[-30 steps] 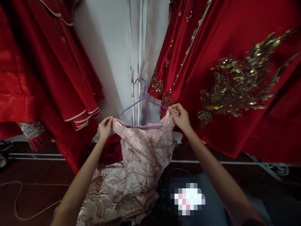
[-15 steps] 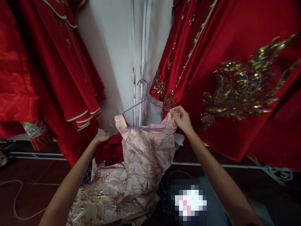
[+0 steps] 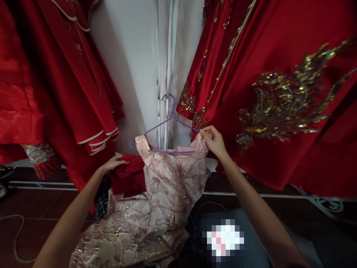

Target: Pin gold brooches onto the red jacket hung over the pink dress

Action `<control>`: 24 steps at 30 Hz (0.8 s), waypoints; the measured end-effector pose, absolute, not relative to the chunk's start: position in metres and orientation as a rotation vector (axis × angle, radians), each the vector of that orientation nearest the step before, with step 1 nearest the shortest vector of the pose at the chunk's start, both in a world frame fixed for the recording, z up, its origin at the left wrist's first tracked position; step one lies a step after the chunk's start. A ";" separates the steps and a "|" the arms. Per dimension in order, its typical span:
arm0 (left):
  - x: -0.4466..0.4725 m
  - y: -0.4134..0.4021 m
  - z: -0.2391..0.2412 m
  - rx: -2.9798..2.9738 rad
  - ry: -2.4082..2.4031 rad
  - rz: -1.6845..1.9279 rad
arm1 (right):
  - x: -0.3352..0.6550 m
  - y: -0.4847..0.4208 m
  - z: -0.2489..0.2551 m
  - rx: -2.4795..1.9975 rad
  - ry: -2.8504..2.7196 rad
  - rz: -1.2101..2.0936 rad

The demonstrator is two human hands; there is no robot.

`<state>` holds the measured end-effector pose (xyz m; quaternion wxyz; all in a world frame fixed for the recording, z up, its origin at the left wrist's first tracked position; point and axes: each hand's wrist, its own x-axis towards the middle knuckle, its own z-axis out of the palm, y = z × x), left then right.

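Note:
A pink dress with gold floral brocade (image 3: 164,182) hangs from a thin purple hanger (image 3: 159,125), its lower part bunched toward the bottom left. My right hand (image 3: 214,141) pinches the hanger's right end, at the dress's right shoulder strap. The left strap sits over the hanger's other arm. Beside the bodice lies a piece of dark red cloth (image 3: 129,176). My left hand (image 3: 113,163) rests at the upper left of this cloth, fingers stretched out over it. The hanger's hook shows in front of white poles.
Red garments with pale piping (image 3: 92,93) hang at the left. On the right hangs a red gown (image 3: 267,160) with gold sequin embroidery. White poles (image 3: 167,67) stand against a pale wall. A low white rail (image 3: 245,195) runs above dark floor tiles, where a cable (image 3: 18,238) lies.
My left hand has shifted left on the red cloth, its fingers now more stretched out. More dark checked fabric shows below it. My right hand keeps its hold on the hanger.

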<state>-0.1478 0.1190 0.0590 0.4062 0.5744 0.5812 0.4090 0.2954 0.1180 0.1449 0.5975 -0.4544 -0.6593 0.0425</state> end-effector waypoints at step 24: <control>0.012 0.064 0.207 2.209 1.445 1.802 | 0.247 0.025 0.183 -1.196 -1.608 0.110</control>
